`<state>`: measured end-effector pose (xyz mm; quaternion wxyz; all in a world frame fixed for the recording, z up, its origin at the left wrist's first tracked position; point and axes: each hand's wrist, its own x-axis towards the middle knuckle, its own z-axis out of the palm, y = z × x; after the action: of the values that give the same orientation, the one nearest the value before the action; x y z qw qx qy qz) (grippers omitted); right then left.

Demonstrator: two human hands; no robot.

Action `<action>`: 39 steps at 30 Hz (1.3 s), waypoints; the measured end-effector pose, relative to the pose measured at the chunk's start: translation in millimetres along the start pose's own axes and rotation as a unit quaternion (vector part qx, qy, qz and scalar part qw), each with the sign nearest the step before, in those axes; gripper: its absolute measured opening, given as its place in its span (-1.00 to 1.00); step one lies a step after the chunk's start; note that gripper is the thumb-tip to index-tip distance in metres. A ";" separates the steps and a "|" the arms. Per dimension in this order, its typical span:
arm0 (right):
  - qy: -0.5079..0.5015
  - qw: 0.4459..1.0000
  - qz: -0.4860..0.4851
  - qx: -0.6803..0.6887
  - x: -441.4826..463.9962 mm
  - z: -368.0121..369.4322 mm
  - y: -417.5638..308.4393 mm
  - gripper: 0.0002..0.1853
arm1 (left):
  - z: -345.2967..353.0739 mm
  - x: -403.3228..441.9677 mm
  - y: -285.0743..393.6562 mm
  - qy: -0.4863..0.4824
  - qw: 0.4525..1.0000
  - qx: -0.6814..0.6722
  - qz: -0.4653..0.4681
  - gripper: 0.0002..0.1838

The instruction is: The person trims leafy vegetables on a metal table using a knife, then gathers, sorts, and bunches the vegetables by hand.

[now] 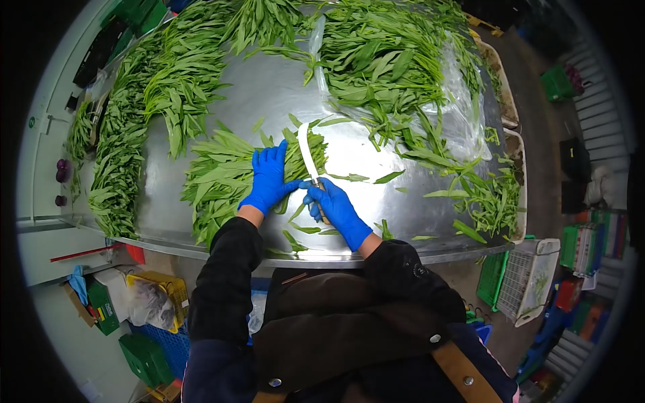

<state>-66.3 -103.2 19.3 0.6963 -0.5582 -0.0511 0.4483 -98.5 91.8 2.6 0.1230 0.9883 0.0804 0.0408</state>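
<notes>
My left hand (269,176), in a blue glove, lies over a bunch of leafy greens (222,171) on the metal table. Its fingers reach across the stems and its thumb points right, close to my right hand; the bunch is held under it. My right hand (338,208), also gloved in blue, is closed around the light brown handle of a knife (307,151). The pale, slightly curved blade points away from me, across the cut-end side of the bunch. Whether the blade touches the stems I cannot tell. Loose leaves (306,228) lie near both hands.
A large heap of greens (383,67) with clear plastic (463,101) covers the back right. More bunches (121,161) line the left side. Trimmings (494,201) lie at the right edge, beside white bins (516,154). The metal table's (269,87) front edge is near my body. Crates (531,279) stand below.
</notes>
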 end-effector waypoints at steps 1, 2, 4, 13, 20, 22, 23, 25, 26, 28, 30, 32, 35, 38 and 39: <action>0.001 0.999 0.027 -0.018 4.1 2.7 -3.3 -0.66 | 2.4 -0.6 -1.4 0.009 1.000 -0.003 0.000 0.17; 0.003 0.999 0.027 -0.022 5.1 2.6 -6.7 -0.66 | 4.9 -1.0 -2.3 0.017 1.000 -0.006 0.000 0.15; -0.028 0.990 0.138 0.002 4.8 4.3 -20.8 -0.61 | 6.6 -0.5 -3.9 0.008 1.000 -0.009 -0.004 0.14; -0.108 0.876 0.275 0.381 57.1 -15.3 1.4 -0.58 | 20.2 -2.7 -8.4 0.044 0.999 0.002 0.001 0.03; -0.007 0.940 0.208 0.272 23.0 -12.1 14.3 -0.56 | 13.7 -0.3 -1.8 0.016 0.999 0.015 -0.026 -0.04; -0.063 0.920 0.238 0.303 -24.4 -35.5 31.3 -0.53 | 15.2 2.5 -2.9 0.016 0.999 -0.003 -0.029 -0.05; -0.056 0.930 0.247 0.268 -44.4 -40.3 28.7 -0.52 | 13.7 1.9 -1.8 0.016 0.999 -0.009 -0.031 -0.05; -0.057 0.936 0.255 0.237 -69.4 -43.9 18.6 -0.51 | 14.0 -1.1 0.2 0.023 0.999 -0.005 -0.035 -0.05; -0.050 0.936 0.253 0.238 -75.4 -46.4 14.7 -0.51 | 13.8 -1.2 0.2 0.033 0.999 -0.004 -0.036 -0.05; 0.000 0.955 0.237 0.175 -77.0 -39.6 -2.6 -0.55 | 15.3 -1.9 -1.4 0.044 0.999 -0.009 -0.029 -0.03; 0.038 0.982 0.178 0.041 -59.8 -42.7 -10.9 -0.56 | 10.9 -3.2 -1.7 0.020 0.999 -0.022 -0.036 0.02; 0.137 0.982 0.103 -0.082 -43.6 -55.3 6.9 -0.59 | -0.2 -5.6 1.0 0.022 0.999 -0.033 -0.020 0.04; 0.263 0.834 -0.002 -0.485 -43.2 -74.7 11.7 -0.58 | -39.9 -5.0 -7.4 0.039 0.995 -0.093 0.013 0.08; 0.298 0.694 -0.184 -0.629 -62.2 -64.7 -17.5 -0.51 | -61.4 -1.6 -51.1 0.118 0.970 -0.206 0.060 -0.10; 0.300 0.684 -0.235 -0.621 -61.8 -57.5 -26.3 -0.56 | -69.4 0.2 -70.4 0.134 0.968 -0.204 0.055 -0.26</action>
<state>-55.1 -186.7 46.2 0.2506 -0.9373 -0.2357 -0.0563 -115.8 175.6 52.1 0.3079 0.9307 0.0313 0.1950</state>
